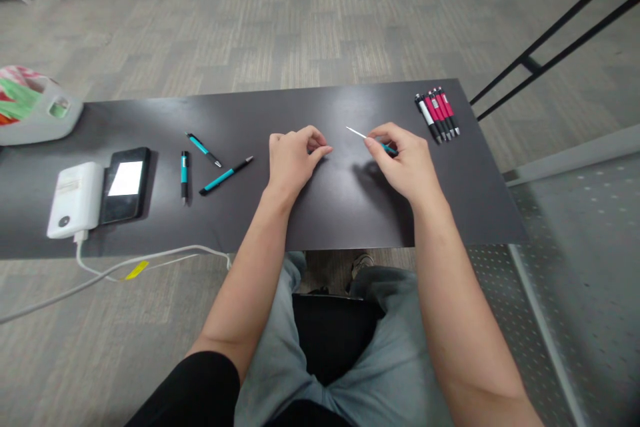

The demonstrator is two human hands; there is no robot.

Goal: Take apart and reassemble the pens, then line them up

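Note:
My right hand (403,153) is closed above the dark table, gripping a disassembled pen. A thin white refill (356,132) sticks out from its fingertips toward the upper left, and part of a teal barrel (389,149) shows under the fingers. My left hand (295,157) is a short way to the left, fingers curled and thumb against the fingertips. Whatever it may hold is too small or hidden to make out. Left of it lie three teal-and-black pens: one slanted (227,175), one above it (204,149) and one pointing toward me (185,177).
Several red-and-black pens (445,113) lie side by side with a white-and-black pen (428,118) at the table's right end. A phone (125,185), a white power bank (76,200) with a cable (165,252), and a white basket (63,123) occupy the left.

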